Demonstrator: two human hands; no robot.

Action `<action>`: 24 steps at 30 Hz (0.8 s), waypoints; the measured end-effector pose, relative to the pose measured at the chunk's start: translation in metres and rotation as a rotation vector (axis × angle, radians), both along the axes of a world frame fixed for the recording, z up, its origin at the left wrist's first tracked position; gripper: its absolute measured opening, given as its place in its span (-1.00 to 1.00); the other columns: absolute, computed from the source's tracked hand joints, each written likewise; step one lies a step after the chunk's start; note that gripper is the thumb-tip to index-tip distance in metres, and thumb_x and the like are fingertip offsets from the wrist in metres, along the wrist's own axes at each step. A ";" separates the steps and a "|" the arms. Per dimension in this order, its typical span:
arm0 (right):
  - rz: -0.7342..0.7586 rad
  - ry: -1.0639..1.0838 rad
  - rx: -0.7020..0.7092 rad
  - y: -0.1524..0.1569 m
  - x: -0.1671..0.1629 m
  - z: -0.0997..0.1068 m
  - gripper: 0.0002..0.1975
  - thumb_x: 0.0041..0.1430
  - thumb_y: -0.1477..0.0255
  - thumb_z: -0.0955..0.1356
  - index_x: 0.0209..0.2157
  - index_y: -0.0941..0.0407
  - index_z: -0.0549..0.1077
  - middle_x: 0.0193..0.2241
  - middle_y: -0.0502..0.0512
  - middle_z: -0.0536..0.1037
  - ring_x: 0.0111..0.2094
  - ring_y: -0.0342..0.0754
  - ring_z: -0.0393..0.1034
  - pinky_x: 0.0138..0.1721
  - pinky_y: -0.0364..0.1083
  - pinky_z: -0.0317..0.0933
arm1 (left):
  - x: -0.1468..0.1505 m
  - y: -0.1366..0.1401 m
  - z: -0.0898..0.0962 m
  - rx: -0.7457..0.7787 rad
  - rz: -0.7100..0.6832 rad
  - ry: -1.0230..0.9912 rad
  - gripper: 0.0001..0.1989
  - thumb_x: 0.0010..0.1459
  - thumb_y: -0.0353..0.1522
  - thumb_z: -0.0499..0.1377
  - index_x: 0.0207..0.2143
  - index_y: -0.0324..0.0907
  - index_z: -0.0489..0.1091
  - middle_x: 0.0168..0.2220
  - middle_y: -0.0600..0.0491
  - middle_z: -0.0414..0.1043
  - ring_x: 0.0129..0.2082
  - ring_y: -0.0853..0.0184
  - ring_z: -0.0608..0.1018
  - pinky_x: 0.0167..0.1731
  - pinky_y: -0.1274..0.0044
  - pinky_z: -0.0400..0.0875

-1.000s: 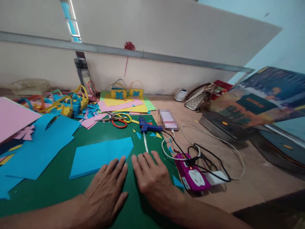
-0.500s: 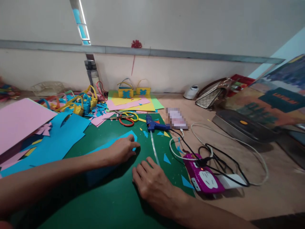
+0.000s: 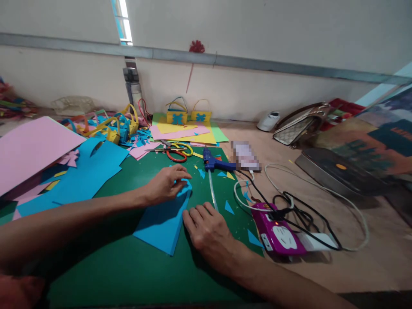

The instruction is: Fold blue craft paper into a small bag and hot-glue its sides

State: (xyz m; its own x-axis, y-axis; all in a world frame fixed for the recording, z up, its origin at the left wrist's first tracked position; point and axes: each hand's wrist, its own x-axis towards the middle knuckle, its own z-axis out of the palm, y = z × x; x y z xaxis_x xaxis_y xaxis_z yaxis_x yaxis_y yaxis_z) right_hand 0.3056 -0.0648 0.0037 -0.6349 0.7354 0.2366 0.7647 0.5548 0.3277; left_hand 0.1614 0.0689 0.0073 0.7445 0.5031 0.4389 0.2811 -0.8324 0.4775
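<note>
A folded piece of blue paper [image 3: 164, 223] lies slanted on the green cutting mat [image 3: 112, 266]. At its upper corner my left hand [image 3: 167, 183] is closed, thumb and fingers pinching the paper. My right hand [image 3: 207, 229] rests on the mat just right of the paper's long edge, its fingers curled in and holding nothing that I can see. Its palm side is hidden. Beyond the hands lies a blue glue gun [image 3: 212, 162], a clear glue stick [image 3: 212, 189] trailing from its back. Scissors with red and yellow handles [image 3: 177, 151] lie left of it.
Blue sheets [image 3: 86, 171] and a pink sheet [image 3: 38, 146] cover the left side. Small yellow paper bags [image 3: 177, 117] stand at the back. A purple power strip [image 3: 283, 236] with tangled cords, a phone [image 3: 245, 155] and a dark case [image 3: 337, 171] occupy the right.
The blue paper has swung round from under my left forearm toward my right hand, and more of it shows. My left hand still grips its corner; my right hand has barely moved.
</note>
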 end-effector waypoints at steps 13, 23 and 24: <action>0.323 -0.040 0.051 -0.013 -0.015 0.006 -0.74 0.18 0.60 0.15 -0.24 0.32 0.43 -0.35 0.34 0.53 -0.37 0.04 0.39 -0.35 0.03 0.18 | -0.077 -0.070 -0.022 0.214 -0.178 0.041 -0.81 0.25 -0.41 0.04 -0.13 -0.30 0.34 -0.27 -0.11 0.47 -0.26 0.25 0.49 -0.27 0.44 0.45; 0.228 0.184 -0.077 0.000 -0.017 -0.001 -0.70 0.26 0.58 0.10 -0.28 0.22 0.43 -0.41 0.18 0.47 -0.33 -0.04 0.33 -0.28 -0.04 0.16 | -0.074 -0.075 -0.017 0.397 -0.186 0.112 -0.76 0.27 -0.46 -0.07 -0.31 -0.27 0.38 -0.45 -0.05 0.42 -0.45 0.31 0.45 -0.46 0.48 0.39; 0.222 0.213 -0.105 0.001 -0.017 -0.003 -0.70 0.26 0.58 0.10 -0.30 0.21 0.43 -0.41 0.17 0.47 -0.34 -0.05 0.32 -0.28 -0.04 0.15 | -0.075 -0.075 -0.016 0.406 -0.198 0.113 -0.72 0.28 -0.46 -0.11 -0.31 -0.28 0.38 -0.45 -0.06 0.43 -0.45 0.31 0.45 -0.46 0.48 0.40</action>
